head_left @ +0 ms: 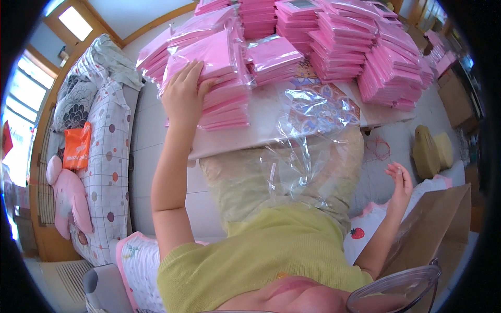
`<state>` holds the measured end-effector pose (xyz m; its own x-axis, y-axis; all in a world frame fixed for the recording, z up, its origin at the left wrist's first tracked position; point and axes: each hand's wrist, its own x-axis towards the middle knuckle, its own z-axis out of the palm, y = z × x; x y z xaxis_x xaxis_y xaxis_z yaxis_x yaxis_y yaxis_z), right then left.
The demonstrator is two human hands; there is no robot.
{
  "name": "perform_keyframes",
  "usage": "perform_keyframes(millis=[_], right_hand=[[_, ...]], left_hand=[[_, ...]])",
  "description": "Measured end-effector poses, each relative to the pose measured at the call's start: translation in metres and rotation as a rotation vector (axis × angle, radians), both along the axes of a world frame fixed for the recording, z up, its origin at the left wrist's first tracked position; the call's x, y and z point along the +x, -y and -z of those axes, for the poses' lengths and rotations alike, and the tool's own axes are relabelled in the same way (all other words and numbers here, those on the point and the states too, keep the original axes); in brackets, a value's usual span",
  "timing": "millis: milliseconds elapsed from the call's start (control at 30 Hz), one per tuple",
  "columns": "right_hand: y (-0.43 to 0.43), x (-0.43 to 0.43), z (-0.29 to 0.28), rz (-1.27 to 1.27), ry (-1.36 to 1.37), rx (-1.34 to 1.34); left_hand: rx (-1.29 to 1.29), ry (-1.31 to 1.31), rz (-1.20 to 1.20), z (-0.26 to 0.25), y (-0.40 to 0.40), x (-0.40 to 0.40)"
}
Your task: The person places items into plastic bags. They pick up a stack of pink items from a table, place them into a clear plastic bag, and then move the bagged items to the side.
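My left hand (186,92) lies on the near left stack of flat pink packets in clear plastic (211,51), its fingers spread over the top packet and its thumb at the stack's side. My right hand (400,182) is raised to the right of my lap, fingers apart and slightly bent, with nothing seen in it. A large clear plastic bag or sheet (305,156) lies across my lap and the table's near edge. Beneath it, a mat with a colourful pattern (325,105) shows on the table. A lower pile of pink packets (274,54) stands beside the left stack.
Tall stacks of pink packets (340,43) fill the table's far side. An open cardboard box (426,223) stands at my right, with a tangle of red string (377,148) on the floor beyond. A sofa with a dotted cover (109,164) runs along the left, holding a pink plush toy (68,195).
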<state>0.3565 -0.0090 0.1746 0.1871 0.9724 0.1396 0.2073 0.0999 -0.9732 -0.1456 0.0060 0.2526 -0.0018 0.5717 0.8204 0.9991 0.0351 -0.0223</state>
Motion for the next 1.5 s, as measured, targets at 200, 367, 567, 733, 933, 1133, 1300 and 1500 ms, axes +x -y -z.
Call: perform_keyframes(millis=[200, 367, 567, 733, 933, 1133, 1300, 1500], right_hand=[[-0.029, -0.087, -0.001, -0.319, -0.01, 0.0], [-0.037, -0.165, -0.01, -0.696, -0.056, 0.008], [-0.052, -0.222, -0.024, -0.894, -0.077, 0.159], [-0.071, -0.245, -0.045, -0.832, -0.119, 0.214], [-0.104, -0.316, -0.081, -0.852, -0.184, 0.226], [-0.117, -0.355, -0.077, -0.931, -0.172, 0.223], [-0.102, -0.346, -0.093, -0.981, -0.176, 0.183], [-0.126, -0.351, -0.064, -0.977, -0.163, 0.204]], left_hand=[[0.229, -0.008, -0.104, -0.036, 0.002, -0.034], [0.147, -0.023, -0.095, -0.03, -0.001, -0.024], [-0.12, -0.124, 0.087, -0.012, 0.009, 0.005], [-0.004, 0.213, 0.057, -0.02, 0.013, -0.02], [-0.188, 1.77, 0.457, 0.005, -0.007, -0.124], [-0.225, 2.043, 0.361, -0.017, -0.009, -0.085], [-0.315, 2.06, 0.437, -0.022, -0.003, -0.091], [-0.391, 1.94, 0.391, -0.017, -0.014, -0.086]])
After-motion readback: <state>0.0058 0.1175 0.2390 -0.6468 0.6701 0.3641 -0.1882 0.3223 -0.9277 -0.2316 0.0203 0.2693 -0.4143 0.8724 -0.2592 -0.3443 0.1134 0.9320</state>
